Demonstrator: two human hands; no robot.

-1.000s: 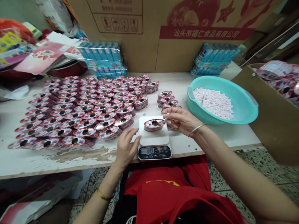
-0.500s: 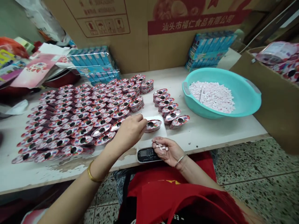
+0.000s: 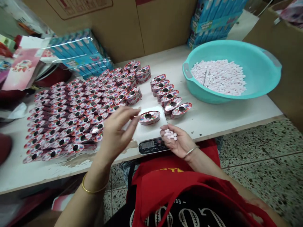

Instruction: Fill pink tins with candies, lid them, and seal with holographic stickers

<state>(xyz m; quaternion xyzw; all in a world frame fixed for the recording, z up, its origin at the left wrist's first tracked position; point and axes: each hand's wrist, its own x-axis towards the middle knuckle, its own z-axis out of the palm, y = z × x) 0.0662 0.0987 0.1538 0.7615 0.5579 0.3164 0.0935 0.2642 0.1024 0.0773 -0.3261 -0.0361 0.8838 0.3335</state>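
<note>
On the white kitchen scale [image 3: 151, 108] with a black display panel stands one red and pink oval container [image 3: 149, 118] with a dark round hole on top. My left hand [image 3: 119, 130] is just left of that container, thumb and fingers apart, nothing visible between them. Cupped palm up at the right of the scale, my right hand [image 3: 177, 142] holds several white and pale pink candies [image 3: 169, 134]. A short row of similar containers [image 3: 168, 97] stands behind and right of the scale.
Rows of containers [image 3: 78, 114] cover the left of the table. A turquoise basin [image 3: 258, 78] with candies stands at the right. Blue packs [image 3: 78, 47] and large cardboard boxes [image 3: 163, 28] line the back. Another cardboard box [image 3: 274, 41] is at the far right.
My left hand has drawn back left from the container and its fingers have parted. My right hand's palm is more exposed, with the candies in it. The view has shifted.
</note>
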